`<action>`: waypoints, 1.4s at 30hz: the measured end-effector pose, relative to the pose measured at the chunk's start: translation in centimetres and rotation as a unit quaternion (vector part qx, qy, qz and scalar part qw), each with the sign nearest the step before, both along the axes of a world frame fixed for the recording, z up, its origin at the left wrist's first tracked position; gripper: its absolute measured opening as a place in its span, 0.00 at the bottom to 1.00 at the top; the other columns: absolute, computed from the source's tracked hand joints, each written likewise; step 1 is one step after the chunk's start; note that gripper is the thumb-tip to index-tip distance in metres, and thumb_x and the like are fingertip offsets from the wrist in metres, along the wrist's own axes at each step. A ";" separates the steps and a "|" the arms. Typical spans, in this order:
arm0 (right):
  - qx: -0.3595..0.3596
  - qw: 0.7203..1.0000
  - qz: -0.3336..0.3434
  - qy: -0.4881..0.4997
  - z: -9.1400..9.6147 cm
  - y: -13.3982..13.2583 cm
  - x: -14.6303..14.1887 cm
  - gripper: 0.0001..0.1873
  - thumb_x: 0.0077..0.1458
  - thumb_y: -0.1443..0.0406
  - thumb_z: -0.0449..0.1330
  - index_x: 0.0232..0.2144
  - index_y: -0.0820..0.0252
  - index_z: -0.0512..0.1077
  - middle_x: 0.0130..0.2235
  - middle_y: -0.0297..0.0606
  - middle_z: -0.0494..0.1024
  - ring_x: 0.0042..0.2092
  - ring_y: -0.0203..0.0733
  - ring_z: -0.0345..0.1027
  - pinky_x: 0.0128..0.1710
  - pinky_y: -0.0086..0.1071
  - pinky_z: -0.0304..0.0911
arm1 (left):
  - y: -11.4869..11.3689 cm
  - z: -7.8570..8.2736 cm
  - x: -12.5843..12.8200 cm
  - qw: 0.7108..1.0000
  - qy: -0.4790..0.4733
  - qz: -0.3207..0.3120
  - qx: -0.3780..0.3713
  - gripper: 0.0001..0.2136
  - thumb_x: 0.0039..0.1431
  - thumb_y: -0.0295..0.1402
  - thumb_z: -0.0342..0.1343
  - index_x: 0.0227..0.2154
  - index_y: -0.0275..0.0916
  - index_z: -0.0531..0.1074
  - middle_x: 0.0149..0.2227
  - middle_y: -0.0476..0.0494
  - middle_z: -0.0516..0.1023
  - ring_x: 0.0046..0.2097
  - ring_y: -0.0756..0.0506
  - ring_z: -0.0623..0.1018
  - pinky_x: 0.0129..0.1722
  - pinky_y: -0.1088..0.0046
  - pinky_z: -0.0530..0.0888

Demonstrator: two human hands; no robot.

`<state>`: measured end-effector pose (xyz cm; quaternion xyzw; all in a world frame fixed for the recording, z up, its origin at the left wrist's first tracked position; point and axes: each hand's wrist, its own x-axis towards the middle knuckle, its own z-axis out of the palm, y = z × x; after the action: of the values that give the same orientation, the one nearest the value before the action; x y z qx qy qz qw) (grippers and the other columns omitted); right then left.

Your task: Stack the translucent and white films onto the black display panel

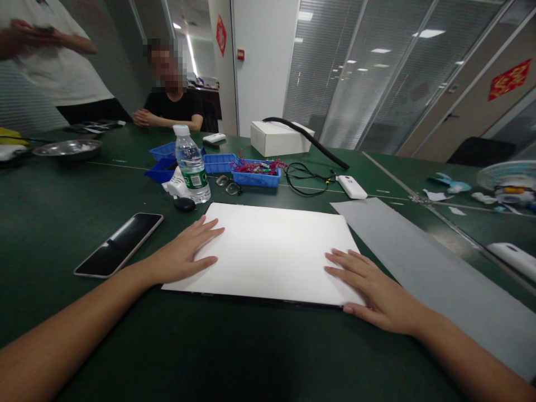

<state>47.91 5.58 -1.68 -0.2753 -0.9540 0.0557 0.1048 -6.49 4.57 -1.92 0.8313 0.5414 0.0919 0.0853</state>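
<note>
A large white sheet or board [270,248] lies flat on the dark green table [54,223] in front of me. My left hand [184,254] rests flat on its left edge, fingers stretched out and apart. My right hand [372,290] lies flat on its right front corner, fingers spread, thumb along the near edge. Neither hand holds anything.
A black phone [119,244] lies left of the sheet and a grey sheet [422,268] to its right. Behind stand a water bottle [191,164], glasses [229,185], blue trays [256,172] with red clips, a white box [278,138], black cables and a white device [352,187]. Two people are at the far left.
</note>
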 end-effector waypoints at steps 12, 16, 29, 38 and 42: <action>0.019 0.989 -0.146 -0.010 -1.5 0.1 0.7 0.40 0.71 0.44 0.55 0.79 0.38 0.51 0.80 0.43 0.53 0.79 0.67 0.47 0.71 0.77 0.50 | 0.0 -0.1 -0.1 1.000 -0.008 -0.001 0.000 0.39 0.71 0.62 0.51 0.76 0.44 0.63 0.81 0.38 0.52 0.81 0.26 0.49 0.77 0.39 0.56; 0.019 0.992 -0.123 0.001 -1.3 0.1 0.6 0.40 0.71 0.46 0.56 0.79 0.39 0.52 0.80 0.43 0.52 0.79 0.64 0.46 0.73 0.71 0.54 | 0.1 -0.1 -0.1 1.000 -0.012 -0.003 -0.004 0.38 0.72 0.61 0.51 0.76 0.44 0.64 0.81 0.38 0.52 0.81 0.26 0.48 0.77 0.39 0.55; -0.018 0.997 -0.077 -0.013 -0.5 -0.3 0.2 0.46 0.68 0.44 0.60 0.80 0.37 0.47 0.81 0.42 0.46 0.80 0.67 0.39 0.73 0.76 0.46 | 0.1 0.0 -0.1 1.000 -0.007 0.001 -0.007 0.39 0.72 0.63 0.50 0.76 0.45 0.63 0.81 0.38 0.52 0.81 0.26 0.49 0.76 0.39 0.56; -0.009 0.997 -0.068 -0.024 -0.5 -0.3 0.3 0.49 0.67 0.42 0.61 0.80 0.38 0.45 0.82 0.43 0.44 0.80 0.69 0.38 0.73 0.76 0.45 | 0.1 0.2 0.2 1.000 -0.003 0.005 -0.010 0.38 0.73 0.62 0.48 0.76 0.45 0.64 0.81 0.39 0.51 0.81 0.27 0.48 0.77 0.41 0.55; -0.009 0.998 -0.053 -0.033 -0.3 -0.3 0.4 0.53 0.64 0.40 0.62 0.81 0.38 0.43 0.82 0.45 0.43 0.80 0.71 0.37 0.72 0.78 0.45 | 0.1 0.1 0.2 1.000 -0.007 0.010 -0.010 0.39 0.72 0.63 0.48 0.75 0.44 0.65 0.81 0.39 0.52 0.81 0.27 0.49 0.77 0.40 0.56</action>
<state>48.31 5.32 -2.01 -0.3284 -0.9403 0.0492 0.0740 -6.31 4.69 -1.83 0.8244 0.5498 0.0930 0.0966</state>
